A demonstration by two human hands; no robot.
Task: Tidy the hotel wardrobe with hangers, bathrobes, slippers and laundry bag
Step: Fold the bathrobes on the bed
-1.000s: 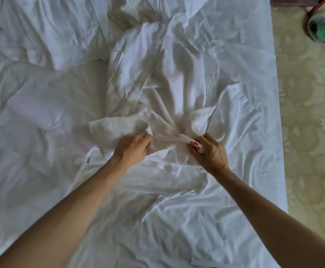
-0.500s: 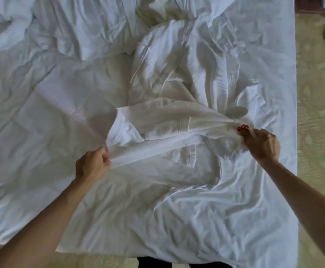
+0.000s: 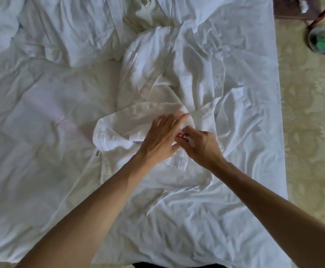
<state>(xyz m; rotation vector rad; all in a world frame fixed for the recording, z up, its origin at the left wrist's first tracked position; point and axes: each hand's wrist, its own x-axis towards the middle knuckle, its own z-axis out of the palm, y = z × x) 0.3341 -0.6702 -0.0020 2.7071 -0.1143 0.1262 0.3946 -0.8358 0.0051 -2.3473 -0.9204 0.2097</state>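
A white waffle-weave bathrobe [image 3: 169, 74] lies crumpled on a bed covered with a white sheet [image 3: 41, 171]. One folded sleeve or edge of the robe [image 3: 119, 130] lies across its lower part. My left hand [image 3: 161, 136] rests over that fold near the middle of the robe, fingers stretched and blurred by motion. My right hand [image 3: 202, 146], with red nails, pinches robe fabric right beside the left hand. The two hands touch or nearly touch.
A second white garment [image 3: 70, 29] is bunched at the top left of the bed. The bed's right edge [image 3: 279, 132] borders a pale patterned carpet [image 3: 312, 132]. A round bin with green contents [image 3: 324, 42] and dark wooden furniture [image 3: 293, 8] stand at the top right.
Half a second ago my hands were wide apart, stretching the robe's edge. My left hand has swung right to meet my right hand, folding the fabric back over the robe's middle.
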